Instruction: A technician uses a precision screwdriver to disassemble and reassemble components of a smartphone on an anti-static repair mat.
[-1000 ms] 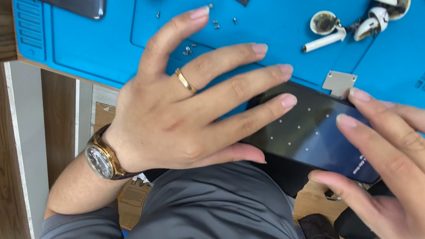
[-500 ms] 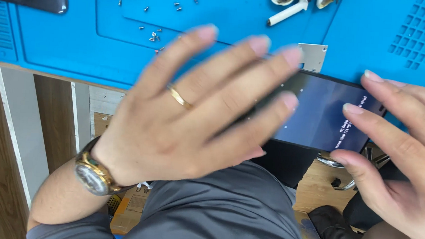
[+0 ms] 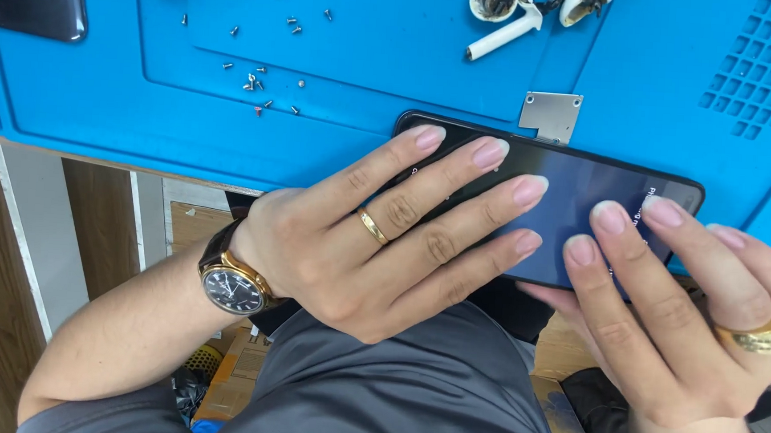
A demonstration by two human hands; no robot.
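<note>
Head view: loose screws [image 3: 255, 82], metal plate [image 3: 549, 116] beside phone [image 3: 573, 206].

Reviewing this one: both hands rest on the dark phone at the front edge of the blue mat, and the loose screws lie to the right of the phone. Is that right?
Not quite. The head view shows the loose screws up and to the left of the dark phone, not to its right. The rest holds: the left hand and the right hand both rest on the phone at the front edge of the blue mat.

Head view, steeply down, close above mat [image 3: 389, 154]
</note>
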